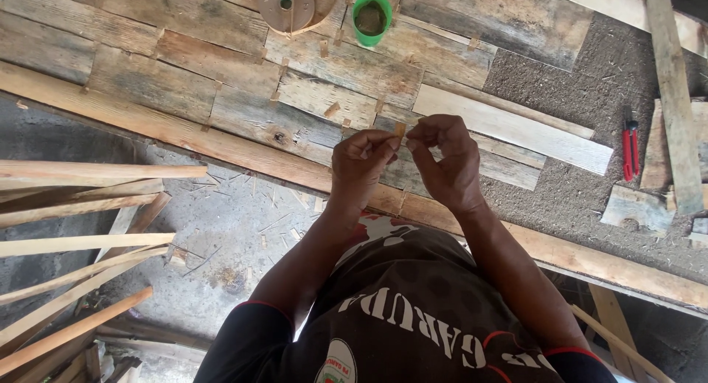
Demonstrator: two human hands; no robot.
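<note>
A small wood chip (399, 129) is pinched between the fingertips of the left hand (359, 164) and right hand (445, 161), above the plank bench (221, 73). Beyond sit a green cup (371, 18) holding dark stuff, and a round wooden spool (286, 5). Red pliers (630, 145) lie right; wood strips (81, 206) left.

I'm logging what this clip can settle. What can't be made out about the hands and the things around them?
Head view only:
- Small wood piece: mostly covered by fingertips of left hand and right hand; shape unclear.
- Green cup: contents too dark to tell.
- Round wooden disc: cut off by the top edge.
- Red-handled tool: too small to tell its kind.
</note>
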